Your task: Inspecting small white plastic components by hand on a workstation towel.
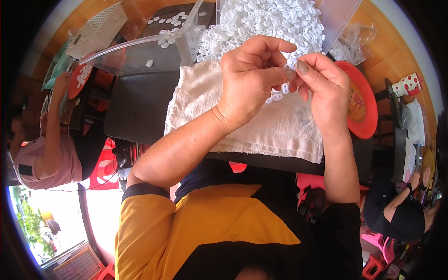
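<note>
My left hand (249, 77) and my right hand (322, 86) meet over a white towel (280, 130), fingertips pinched together on small white plastic ring pieces (290, 63). A short linked run of these pieces (279, 95) hangs just below the fingers. Right behind my hands stands a clear plastic bin (338, 16) heaped with several more white pieces (261, 23).
The towel lies on a dark table (135, 107). A second clear tray (140, 51) at the back left holds a few pieces. A red plate (368, 112) sits to the right, a clear bag (354, 42) behind it, a white basket (100, 28) far left. Other people sit at the left (51, 154) and right (396, 210).
</note>
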Tool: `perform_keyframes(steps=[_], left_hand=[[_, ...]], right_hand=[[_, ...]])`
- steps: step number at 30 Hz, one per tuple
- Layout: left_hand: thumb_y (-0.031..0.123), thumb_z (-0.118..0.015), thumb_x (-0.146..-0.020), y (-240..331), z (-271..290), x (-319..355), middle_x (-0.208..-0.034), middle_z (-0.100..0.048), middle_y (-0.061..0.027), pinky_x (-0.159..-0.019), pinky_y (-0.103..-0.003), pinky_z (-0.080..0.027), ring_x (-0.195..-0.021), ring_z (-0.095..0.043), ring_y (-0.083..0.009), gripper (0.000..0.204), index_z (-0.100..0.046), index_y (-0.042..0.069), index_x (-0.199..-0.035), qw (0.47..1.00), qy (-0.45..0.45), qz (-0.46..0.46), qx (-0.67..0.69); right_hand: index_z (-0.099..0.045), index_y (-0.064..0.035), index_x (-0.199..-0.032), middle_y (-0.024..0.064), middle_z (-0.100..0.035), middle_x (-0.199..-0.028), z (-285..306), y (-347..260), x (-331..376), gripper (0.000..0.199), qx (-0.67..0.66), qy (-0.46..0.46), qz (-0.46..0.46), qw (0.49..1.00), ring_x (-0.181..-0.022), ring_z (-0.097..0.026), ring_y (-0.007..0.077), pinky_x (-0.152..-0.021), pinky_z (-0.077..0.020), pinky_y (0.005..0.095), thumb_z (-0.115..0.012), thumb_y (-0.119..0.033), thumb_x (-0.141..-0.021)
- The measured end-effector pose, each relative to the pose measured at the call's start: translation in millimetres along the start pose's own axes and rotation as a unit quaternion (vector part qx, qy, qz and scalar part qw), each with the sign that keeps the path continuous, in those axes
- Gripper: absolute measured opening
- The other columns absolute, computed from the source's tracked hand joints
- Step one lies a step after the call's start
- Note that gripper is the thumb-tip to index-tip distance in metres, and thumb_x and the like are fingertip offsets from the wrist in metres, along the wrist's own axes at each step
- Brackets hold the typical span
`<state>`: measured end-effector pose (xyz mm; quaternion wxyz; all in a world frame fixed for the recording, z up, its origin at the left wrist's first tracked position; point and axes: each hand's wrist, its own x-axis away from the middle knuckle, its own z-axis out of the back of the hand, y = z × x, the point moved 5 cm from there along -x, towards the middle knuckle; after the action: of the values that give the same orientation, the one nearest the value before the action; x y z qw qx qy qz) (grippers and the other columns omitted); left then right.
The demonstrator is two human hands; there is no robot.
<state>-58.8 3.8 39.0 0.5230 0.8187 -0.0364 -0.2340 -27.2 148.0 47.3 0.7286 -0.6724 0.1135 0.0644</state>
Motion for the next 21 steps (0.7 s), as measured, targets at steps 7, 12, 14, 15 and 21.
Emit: perform_keyframes(steps=[7, 12, 14, 15, 21], left_hand=[[-0.001, -0.074, -0.079, -3, -6, 0, -0.08, -0.061, -0.0023, -0.05, -0.018, -0.044, -0.066, -0.056, -0.0054, 0.035, -0.063, -0.001, -0.112, 0.998, -0.047, -0.03, -0.043], [-0.002, -0.073, -0.08, -3, -5, -3, -0.086, -0.065, -0.0046, -0.059, -0.02, -0.051, -0.073, -0.062, -0.0086, 0.034, -0.062, -0.002, -0.112, 0.991, -0.088, -0.043, -0.092], [-0.003, -0.072, -0.08, -3, -6, -3, -0.088, -0.066, -0.0053, -0.063, -0.021, -0.053, -0.076, -0.064, -0.0098, 0.032, -0.063, -0.002, -0.11, 0.988, -0.105, -0.058, -0.098], [-0.003, -0.072, -0.08, -2, -6, -2, -0.088, -0.067, -0.0058, -0.067, -0.022, -0.054, -0.078, -0.065, -0.0105, 0.03, -0.063, -0.002, -0.108, 0.987, -0.099, -0.055, -0.114], [-0.001, -0.075, -0.078, 8, -4, 0, -0.086, -0.067, -0.0059, -0.068, -0.022, -0.054, -0.078, -0.066, -0.0099, 0.026, -0.064, -0.002, -0.101, 0.967, -0.112, -0.124, -0.192]], right_hand=[[-0.065, -0.0003, -0.088, 0.0023, -0.062, -0.071, 9, -4, -3, 0.02, -0.058, -0.007, -0.022, 0.998, -0.059, -0.057, 0.0084, -0.05, -0.0353, 0.0195, -0.062, -0.019, -0.091], [-0.065, 0.0001, -0.088, 0.002, -0.062, -0.07, 7, -8, -1, 0.02, -0.072, -0.034, -0.035, 0.996, -0.058, -0.056, 0.0078, -0.05, -0.0347, 0.0187, -0.062, -0.02, -0.091], [-0.065, 0.0002, -0.089, 0.002, -0.062, -0.07, 6, -7, -1, 0.021, -0.085, -0.037, -0.041, 0.995, -0.057, -0.055, 0.0076, -0.05, -0.0347, 0.0186, -0.062, -0.02, -0.091], [-0.065, 0.0002, -0.089, 0.002, -0.062, -0.07, 6, -6, -1, 0.021, -0.084, -0.039, -0.04, 0.995, -0.056, -0.054, 0.0072, -0.049, -0.0343, 0.0181, -0.062, -0.02, -0.092], [-0.064, 0.0013, -0.088, 0.0027, -0.061, -0.069, 4, -12, 2, 0.022, -0.097, -0.075, -0.052, 0.991, -0.052, -0.053, 0.006, -0.046, -0.0331, 0.0166, -0.062, -0.02, -0.092]])
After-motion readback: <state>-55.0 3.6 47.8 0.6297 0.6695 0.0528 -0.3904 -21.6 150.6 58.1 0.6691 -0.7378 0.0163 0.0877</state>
